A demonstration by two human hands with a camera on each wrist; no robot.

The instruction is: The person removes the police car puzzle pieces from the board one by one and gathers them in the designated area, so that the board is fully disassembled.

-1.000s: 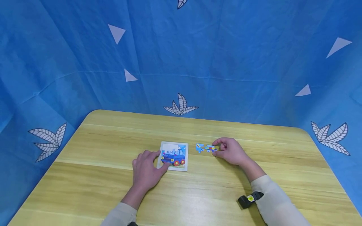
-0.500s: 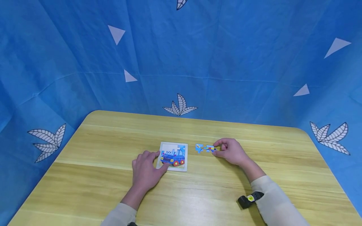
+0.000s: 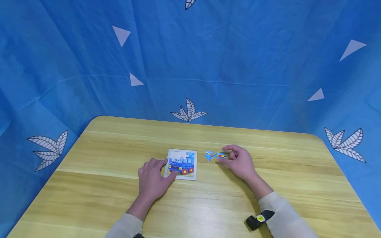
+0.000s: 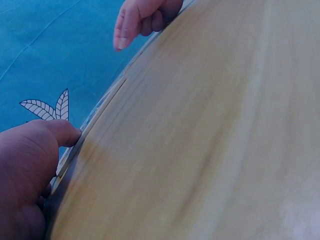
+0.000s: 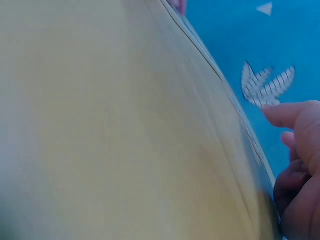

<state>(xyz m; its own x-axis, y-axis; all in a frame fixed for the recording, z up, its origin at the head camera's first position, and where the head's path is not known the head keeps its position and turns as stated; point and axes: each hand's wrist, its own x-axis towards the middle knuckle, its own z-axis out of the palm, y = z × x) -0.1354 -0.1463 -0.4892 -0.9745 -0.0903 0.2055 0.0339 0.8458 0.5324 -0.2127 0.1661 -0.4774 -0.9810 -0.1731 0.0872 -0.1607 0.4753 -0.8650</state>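
Observation:
A small square jigsaw tray [image 3: 194, 165] with a pale frame shows a blue cartoon car, with a bare white patch at its upper left. My left hand [image 3: 153, 179] lies at the tray's left side, the thumb resting over its lower edge and the index fingertip touching the left edge. Right of the tray lie a light-blue jigsaw piece [image 3: 209, 153] and a multicoloured one [image 3: 220, 155], close together. My right hand [image 3: 240, 162] is over the multicoloured piece, thumb and index finger spread on its near and far sides. Whether they touch it cannot be made out.
Everything lies on a wooden table [image 3: 119, 142] with rounded far corners. A blue curtain [image 3: 253, 66] with leaf and triangle prints hangs behind it. A black wrist camera [image 3: 253, 222] is strapped to the right forearm.
My right hand has shifted slightly left, its thumb and index finger now reaching further over the multicoloured piece. The left hand and the tray hold their place.

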